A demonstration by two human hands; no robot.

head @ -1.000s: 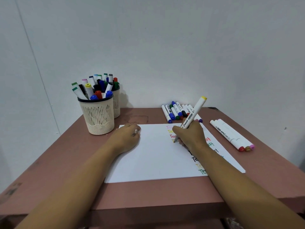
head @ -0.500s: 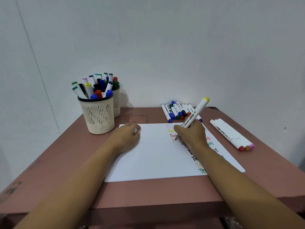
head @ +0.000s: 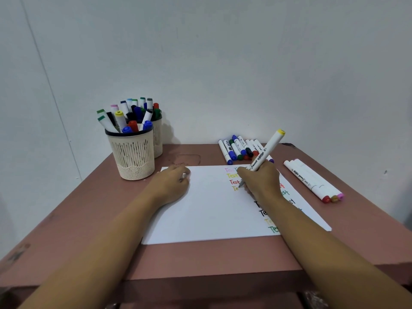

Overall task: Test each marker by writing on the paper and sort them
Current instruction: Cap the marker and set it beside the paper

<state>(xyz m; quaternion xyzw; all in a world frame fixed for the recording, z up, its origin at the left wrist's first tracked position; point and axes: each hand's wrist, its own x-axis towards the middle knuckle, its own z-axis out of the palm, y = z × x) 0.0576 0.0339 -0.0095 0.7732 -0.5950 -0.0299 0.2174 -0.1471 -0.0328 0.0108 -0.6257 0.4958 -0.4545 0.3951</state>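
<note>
head view: the right hand [head: 259, 181], in the centre right of the frame, is clenched round a white marker with a yellow end [head: 266, 151], which tilts up and to the right with its tip down on the sheet of paper [head: 200, 215] beside coloured "test" words. the left hand [head: 172, 185] rests on the paper's upper left corner with fingers curled; whether it grasps anything i cannot tell. both forearms come in from the lower corners. the paper's left half is blank, and its near edge runs just short of the front edge of the pink-brown table [head: 89, 208]. a cream pen holder [head: 132, 158] full of markers stands upper left, a row of markers [head: 239, 149] lies behind the paper, and three white markers [head: 312, 181] lie to its right, with a bare strip between.
</note>
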